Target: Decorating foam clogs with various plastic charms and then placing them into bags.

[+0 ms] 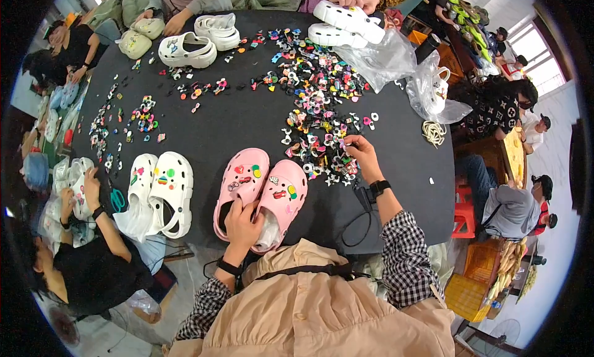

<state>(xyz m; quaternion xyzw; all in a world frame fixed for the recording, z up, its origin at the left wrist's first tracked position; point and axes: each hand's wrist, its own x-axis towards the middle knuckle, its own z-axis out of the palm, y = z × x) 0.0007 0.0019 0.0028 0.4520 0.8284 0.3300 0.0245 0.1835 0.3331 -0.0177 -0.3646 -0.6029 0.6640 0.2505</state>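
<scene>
Two pink clogs, the left clog [243, 171] and the right clog [286, 187], lie side by side at the near edge of the black table, toes pointing away from me. Colourful charms dot their uppers, and clear wrapping shows inside the right one. My left hand [243, 224] is closed at their heel openings, fingers curled over the inner rims where the clogs meet. My right hand [364, 154] is closed in a pinch at the right edge of a large charm pile [315, 109]. Whatever lies between its fingertips is too small to make out.
White clogs [170, 177] with charms stand to my left, near teal scissors [117, 200]. At the far side, people handle white clogs [348, 21] beside plastic bags [380, 60]. A cord bundle [434, 133] lies right. A co-worker [93, 264] sits close on the left.
</scene>
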